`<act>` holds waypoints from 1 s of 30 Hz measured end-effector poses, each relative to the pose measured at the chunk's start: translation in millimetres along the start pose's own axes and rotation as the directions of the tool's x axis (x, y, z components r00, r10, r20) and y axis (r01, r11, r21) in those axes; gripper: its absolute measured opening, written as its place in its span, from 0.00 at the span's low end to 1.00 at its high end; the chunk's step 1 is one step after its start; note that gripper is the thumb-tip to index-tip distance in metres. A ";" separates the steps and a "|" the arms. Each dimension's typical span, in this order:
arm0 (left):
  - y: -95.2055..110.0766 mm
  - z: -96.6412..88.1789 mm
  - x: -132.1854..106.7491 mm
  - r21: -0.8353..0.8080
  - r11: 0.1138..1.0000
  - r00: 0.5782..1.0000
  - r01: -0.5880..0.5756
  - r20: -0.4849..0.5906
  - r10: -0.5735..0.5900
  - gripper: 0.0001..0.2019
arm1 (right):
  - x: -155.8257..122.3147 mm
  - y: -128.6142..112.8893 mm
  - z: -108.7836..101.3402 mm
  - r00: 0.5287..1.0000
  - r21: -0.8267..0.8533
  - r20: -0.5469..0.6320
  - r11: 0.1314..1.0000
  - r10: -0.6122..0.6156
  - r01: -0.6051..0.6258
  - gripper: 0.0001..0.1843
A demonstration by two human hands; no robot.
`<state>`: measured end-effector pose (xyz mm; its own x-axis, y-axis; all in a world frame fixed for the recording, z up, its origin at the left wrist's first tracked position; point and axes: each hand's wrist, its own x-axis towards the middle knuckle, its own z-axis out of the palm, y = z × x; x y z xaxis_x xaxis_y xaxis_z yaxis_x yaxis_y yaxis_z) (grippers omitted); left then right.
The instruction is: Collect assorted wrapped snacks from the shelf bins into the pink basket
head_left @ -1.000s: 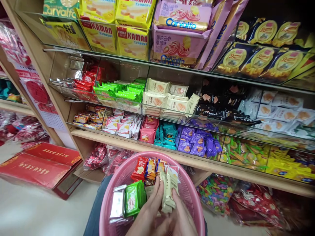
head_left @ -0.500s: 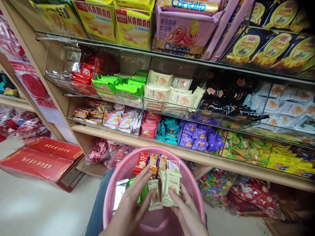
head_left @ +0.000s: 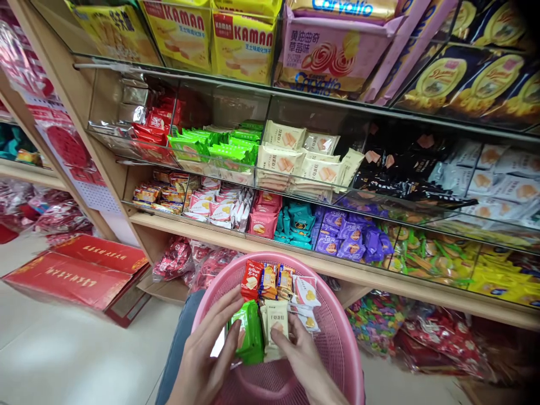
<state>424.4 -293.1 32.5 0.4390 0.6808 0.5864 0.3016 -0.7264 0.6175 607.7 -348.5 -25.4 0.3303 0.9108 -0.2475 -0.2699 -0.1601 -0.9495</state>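
A pink plastic basket (head_left: pixel 337 332) rests on my lap in front of the snack shelves. Inside stand a row of small packets: red and orange ones (head_left: pixel 265 281) at the back, white ones (head_left: pixel 306 292) to their right. My left hand (head_left: pixel 206 354) lies against green packets (head_left: pixel 252 337), its fingers curved round them. My right hand (head_left: pixel 301 354) pinches a cream packet (head_left: pixel 274 326) standing upright beside the green ones.
Clear bins (head_left: pixel 236 152) on wooden shelves hold red, green, cream, black, purple and teal packets. Large yellow and pink boxes (head_left: pixel 240 45) sit on the upper shelf. Red flat boxes (head_left: pixel 80 275) lie on the floor at left. Bags of sweets (head_left: pixel 379 326) fill the lowest shelf.
The cream packets have gone down into the basket next to the green ones. My left hand moved from the cream packets to the green ones. The view shifted slightly.
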 end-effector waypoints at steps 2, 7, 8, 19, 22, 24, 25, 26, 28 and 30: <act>-1.5 -1.8 -1.4 0.001 1.000 1.000 -0.004 -0.014 0.004 0.19 | 3.7 4.4 1.6 1.000 -0.044 -0.001 0.999 -0.012 0.011 0.28; -6.7 -6.4 -3.4 0.025 0.999 0.999 0.028 -0.041 -0.027 0.17 | 5.0 10.8 1.2 1.000 -0.080 -0.030 0.997 -0.003 0.000 0.27; -7.5 -6.9 -3.6 0.028 0.999 0.999 0.030 -0.045 -0.028 0.17 | 4.8 11.3 0.7 0.999 -0.083 -0.033 0.997 -0.009 0.006 0.27; -11.2 -8.3 -7.5 0.042 0.999 0.999 0.014 -0.043 -0.013 0.19 | 9.0 23.0 7.5 0.996 -0.083 -0.026 0.993 -0.090 0.088 0.21; -11.1 -9.2 -8.1 0.044 0.999 0.999 0.014 -0.039 -0.012 0.18 | 10.4 26.8 8.5 0.993 -0.116 -0.032 0.987 -0.116 0.111 0.21; -11.6 -9.5 -8.3 0.049 0.999 0.999 0.012 -0.038 -0.010 0.18 | 11.2 28.9 6.9 0.989 -0.163 -0.069 0.980 -0.130 0.118 0.22; -12.1 -9.5 -8.3 0.052 0.999 0.999 0.011 -0.041 -0.009 0.18 | 11.8 30.1 5.6 0.986 -0.196 -0.093 0.973 -0.141 0.121 0.23; -12.5 -9.4 -8.3 0.056 0.998 0.999 0.008 -0.045 -0.005 0.18 | 12.3 31.5 3.9 0.981 -0.235 -0.116 0.964 -0.156 0.126 0.24; -13.5 -9.2 -8.4 0.061 0.998 0.999 0.009 -0.053 -0.006 0.18 | 13.5 35.5 0.2 0.967 -0.332 -0.164 0.934 -0.193 0.130 0.25; -14.1 -9.2 -8.9 0.065 0.998 0.998 0.010 -0.060 -0.007 0.17 | 14.5 41.4 -3.0 0.942 -0.450 -0.222 0.884 -0.251 0.129 0.25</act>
<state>408.4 -288.1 23.3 0.3858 0.6899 0.6125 0.3603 -0.7238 0.5884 604.1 -343.0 -68.9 0.5801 0.8137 -0.0377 0.2108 -0.1947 -0.9579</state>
